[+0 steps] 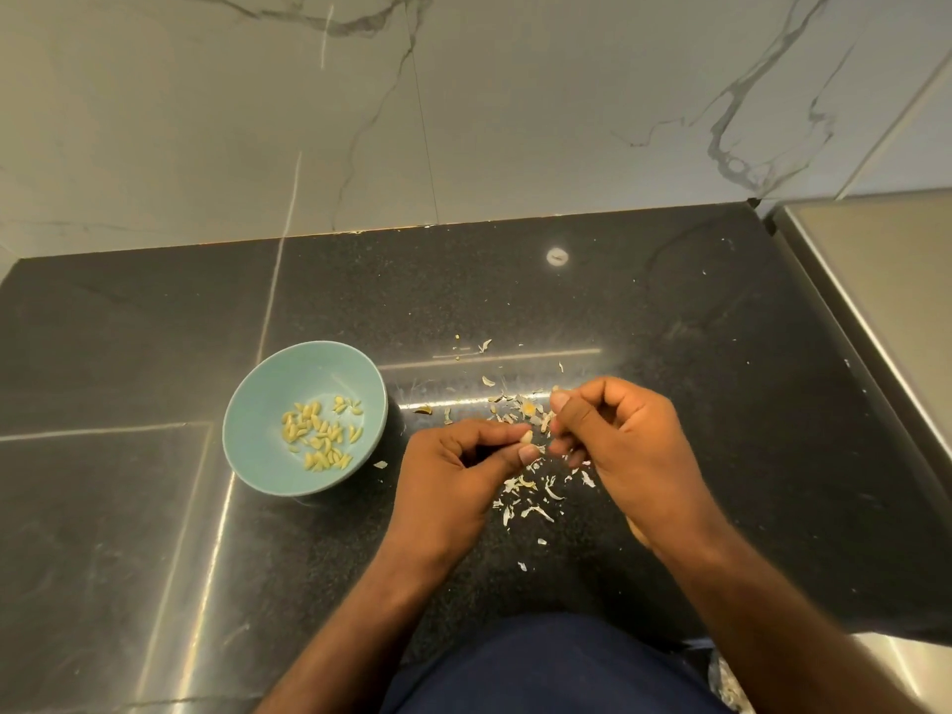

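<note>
My left hand (453,471) pinches a small pale seed (526,437) between thumb and fingertips, just above the black countertop (695,363). My right hand (618,440) hovers close on the right, its thumb and fingers curled and pinching a bit of husk at the seed. A light blue bowl (257,404) stands to the left of my hands and holds several peeled yellowish seeds (322,438). Thin white husk scraps (530,499) lie scattered under and around my hands.
A marble-patterned wall (463,121) rises behind the counter. A steel surface (876,260) borders the counter on the right. A small white disc (557,257) sits near the back of the counter. My dark blue clothing (551,667) fills the bottom edge.
</note>
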Demonstrator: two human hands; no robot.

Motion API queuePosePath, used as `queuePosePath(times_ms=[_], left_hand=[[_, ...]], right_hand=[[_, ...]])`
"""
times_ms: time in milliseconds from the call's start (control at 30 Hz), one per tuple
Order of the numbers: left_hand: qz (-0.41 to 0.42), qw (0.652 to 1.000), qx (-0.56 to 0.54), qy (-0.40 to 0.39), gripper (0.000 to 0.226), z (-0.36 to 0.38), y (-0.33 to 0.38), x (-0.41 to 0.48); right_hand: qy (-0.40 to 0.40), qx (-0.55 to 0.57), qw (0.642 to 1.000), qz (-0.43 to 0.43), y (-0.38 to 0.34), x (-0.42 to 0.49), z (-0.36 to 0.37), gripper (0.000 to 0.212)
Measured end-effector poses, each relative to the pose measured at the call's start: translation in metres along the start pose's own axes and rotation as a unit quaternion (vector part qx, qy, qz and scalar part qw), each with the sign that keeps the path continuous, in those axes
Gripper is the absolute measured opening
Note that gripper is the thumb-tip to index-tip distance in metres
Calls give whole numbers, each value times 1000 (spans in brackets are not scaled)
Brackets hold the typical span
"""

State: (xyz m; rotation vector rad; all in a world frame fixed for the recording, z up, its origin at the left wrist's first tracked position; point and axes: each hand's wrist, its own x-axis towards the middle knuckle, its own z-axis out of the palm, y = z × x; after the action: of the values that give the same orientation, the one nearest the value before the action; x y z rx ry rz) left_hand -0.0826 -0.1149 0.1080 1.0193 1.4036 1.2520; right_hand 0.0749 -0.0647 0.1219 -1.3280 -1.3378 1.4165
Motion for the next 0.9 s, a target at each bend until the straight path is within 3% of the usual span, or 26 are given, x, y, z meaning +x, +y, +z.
queuePosePath(times_ms=[67,167,267,400,667,900], left_hand=[[-16,1000,-11,10,21,0,-1,-1],[-16,999,-11,32,18,-2,-2,1],[-3,999,3,42,19,-2,-3,3],[56,995,67,39,21,-1,-2,0],[164,966,198,19,24,-4,0,0],[225,943,246,11,24,-6,2,-1]], right_hand=[[-1,-18,1000,0,1,1,-5,25],[-42,-54,998,15,1,0,-5,6],[-67,-34,996,37,2,-3,-2,17],[-92,9,994,50,-1,-5,1,7],[-94,73,989,91,-5,-5,3,9],[-114,96,981,128,-11,-6,1,8]])
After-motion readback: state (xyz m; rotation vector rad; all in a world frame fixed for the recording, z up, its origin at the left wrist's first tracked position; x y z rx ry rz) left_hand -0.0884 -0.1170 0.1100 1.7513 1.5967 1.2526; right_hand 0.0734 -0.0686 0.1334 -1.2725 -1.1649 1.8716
